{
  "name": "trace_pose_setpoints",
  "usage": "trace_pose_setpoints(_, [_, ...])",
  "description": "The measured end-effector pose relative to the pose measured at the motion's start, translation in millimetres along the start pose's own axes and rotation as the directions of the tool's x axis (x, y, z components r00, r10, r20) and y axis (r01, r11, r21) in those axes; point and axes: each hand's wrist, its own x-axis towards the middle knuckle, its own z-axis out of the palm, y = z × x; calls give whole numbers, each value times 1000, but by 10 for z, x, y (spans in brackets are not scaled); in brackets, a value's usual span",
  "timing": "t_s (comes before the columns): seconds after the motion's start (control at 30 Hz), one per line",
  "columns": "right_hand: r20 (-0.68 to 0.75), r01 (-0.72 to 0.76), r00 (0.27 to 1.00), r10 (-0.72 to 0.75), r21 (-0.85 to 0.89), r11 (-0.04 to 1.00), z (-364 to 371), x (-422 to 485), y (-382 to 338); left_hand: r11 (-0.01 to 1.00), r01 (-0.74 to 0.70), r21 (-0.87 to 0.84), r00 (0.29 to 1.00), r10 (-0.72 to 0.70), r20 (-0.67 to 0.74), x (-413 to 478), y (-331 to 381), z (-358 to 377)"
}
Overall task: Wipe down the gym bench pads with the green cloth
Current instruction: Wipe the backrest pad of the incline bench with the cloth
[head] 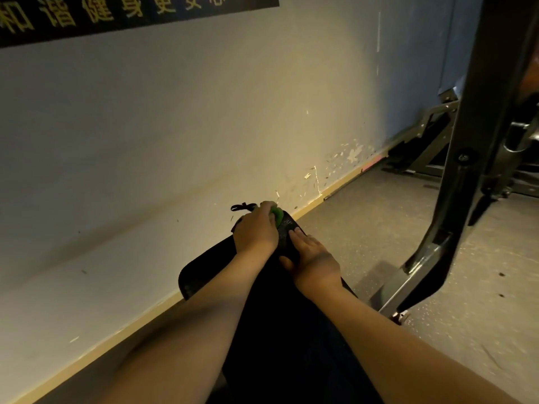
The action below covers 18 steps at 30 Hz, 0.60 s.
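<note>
My left hand (256, 233) curls around the green cloth (276, 214) at the far end of the black padded bench surface (201, 269); my right hand (313, 258) lies flat on it just beside, fingers straight.

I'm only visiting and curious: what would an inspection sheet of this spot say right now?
Surface: black bench pad, running away from the person toward the wall.
Job's things: green cloth, bunched at the pad's far end.
Clutter: nothing seen.
Grippers: left hand grips the cloth; right hand rests flat on the pad, fingers straight.
Cables: thin black cord looped just past the pad's far end; what it belongs to is unclear.
Surroundings: pale wall, paint chipped low down; dark banner with yellow characters; metal equipment frame on speckled floor.
</note>
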Motion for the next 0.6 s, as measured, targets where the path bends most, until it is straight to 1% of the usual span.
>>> trace_pose_setpoints(0.07, [-18,13,1000,-12,52,999,9,21,79,998,-62,-4,998,62,17,59,135,125])
trace_pose_setpoints(0.17, [-53,35,998,-24,224,974,31,-2,159,988,-151,0,988,151,36,62,166,181])
trace_pose_setpoints(0.23, [-75,9,997,23,394,919,2,-47,202,983,-182,10,982,182,51,-34,131,176])
trace_pose_setpoints(0.3, [-63,-82,989,132,510,856,-85,-111,224,974,-228,-6,972,228,58,-183,60,165])
trace_pose_setpoints(0.33, [-43,-122,985,170,526,842,-138,-142,237,971,-238,-26,970,239,48,-287,31,171])
trace_pose_setpoints(0.4, [-26,-137,984,178,540,830,-199,-202,276,973,-228,-29,972,229,45,-512,7,196])
trace_pose_setpoints(0.5, [-54,-147,976,211,556,818,-176,-343,288,981,-194,16,977,191,90,-859,-36,257])
trace_pose_setpoints(0.6, [-97,-108,977,190,545,832,-40,-547,249,965,-262,-17,956,262,130,-1251,-156,340])
